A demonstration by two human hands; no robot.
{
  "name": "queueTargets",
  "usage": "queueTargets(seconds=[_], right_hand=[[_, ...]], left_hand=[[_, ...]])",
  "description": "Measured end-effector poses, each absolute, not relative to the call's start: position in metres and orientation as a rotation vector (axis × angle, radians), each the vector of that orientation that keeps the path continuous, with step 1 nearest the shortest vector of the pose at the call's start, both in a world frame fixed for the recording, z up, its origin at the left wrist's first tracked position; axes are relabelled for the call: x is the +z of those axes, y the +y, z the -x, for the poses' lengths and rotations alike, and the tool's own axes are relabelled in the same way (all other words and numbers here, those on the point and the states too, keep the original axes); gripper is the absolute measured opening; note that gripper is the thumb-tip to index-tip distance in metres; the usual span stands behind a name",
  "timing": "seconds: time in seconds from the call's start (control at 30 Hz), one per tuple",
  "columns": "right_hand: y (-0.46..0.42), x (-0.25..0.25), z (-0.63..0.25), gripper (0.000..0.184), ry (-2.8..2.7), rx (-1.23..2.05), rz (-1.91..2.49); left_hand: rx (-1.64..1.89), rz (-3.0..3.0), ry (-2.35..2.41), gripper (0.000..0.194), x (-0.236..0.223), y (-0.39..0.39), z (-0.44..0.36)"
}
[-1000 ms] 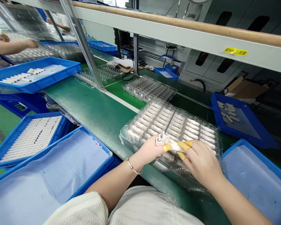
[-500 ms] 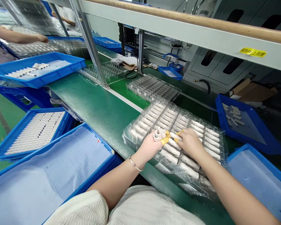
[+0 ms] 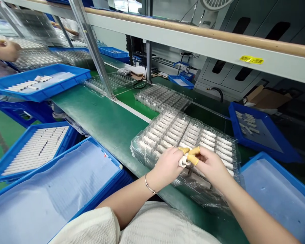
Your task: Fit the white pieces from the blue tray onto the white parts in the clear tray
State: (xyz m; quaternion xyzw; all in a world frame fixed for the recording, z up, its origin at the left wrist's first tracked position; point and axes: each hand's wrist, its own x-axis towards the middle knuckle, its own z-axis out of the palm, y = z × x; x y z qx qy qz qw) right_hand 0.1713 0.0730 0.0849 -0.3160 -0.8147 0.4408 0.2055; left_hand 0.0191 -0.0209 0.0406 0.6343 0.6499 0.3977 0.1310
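My left hand (image 3: 169, 164), closed, holds white curled pieces (image 3: 183, 161) of thin, soft-looking material over the front of a clear plastic tray (image 3: 136, 148). Yellow finger cots cover fingertips on both hands. Meeting it from the right, my right hand (image 3: 210, 166) has its thumb and finger closed at the same white pieces; exactly what lies between these fingertips is partly hidden. Rows of white wrapped sticks (image 3: 207, 138) fill the tray's compartments behind my hands. Both forearms rest over the tray's near side, which sits on a stack of similar trays.
Further back stand more clear trays (image 3: 165, 96) on the green bench (image 3: 99, 113). Blue bins lined with pale sheets (image 3: 53, 189) flank me, one left bin holding white sticks (image 3: 38, 145). A metal post (image 3: 91, 47) and shelf beam (image 3: 167, 37) cross ahead. Another person's hand (image 3: 8, 50) is at far left.
My right hand has lifted from the sticks in the tray and come to the white pieces in my left hand. Both hands are now nearer to me. The view has shifted slightly.
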Motion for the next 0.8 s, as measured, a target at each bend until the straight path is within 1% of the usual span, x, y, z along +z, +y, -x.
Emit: queueTargets(seconds=[0.07,0.13,0.2,0.27,0.33,0.43,0.53,0.63,0.73,0.8], right_hand=[[0.074,0.086,-0.182,0.014,-2.23,1.14,0.827],[0.075,0.088,-0.197,0.009,-2.247,0.918,0.73],[0.074,0.089,-0.211,0.006,-2.308,0.666,0.587],[0.072,0.087,-0.224,0.011,-2.363,0.473,0.452],[0.069,0.084,-0.233,0.019,-2.402,0.375,0.352],[0.067,0.079,-0.24,0.027,-2.423,0.316,0.269],[0.068,0.076,-0.243,0.029,-2.405,0.28,0.237],[0.068,0.076,-0.244,0.024,-2.385,0.272,0.222],[0.065,0.078,-0.242,0.019,-2.369,0.347,0.264],[0.063,0.081,-0.241,0.014,-2.335,0.457,0.341]], left_hand=[[1.238,-1.779,1.83,0.032,0.042,-0.023,-0.018],[1.32,-1.66,1.782,0.043,0.043,-0.026,-0.015],[1.386,-1.552,1.72,0.046,0.044,-0.028,-0.013],[1.426,-1.499,1.666,0.046,0.044,-0.029,-0.013],[1.443,-1.501,1.64,0.044,0.045,-0.031,-0.014],[1.465,-1.548,1.617,0.043,0.045,-0.031,-0.018],[1.473,-1.647,1.602,0.042,0.044,-0.032,-0.02],[1.472,-1.741,1.587,0.04,0.043,-0.032,-0.021],[1.566,-1.775,1.464,0.039,0.044,-0.033,-0.022],[1.587,-1.736,1.374,0.031,0.046,-0.034,-0.023]])
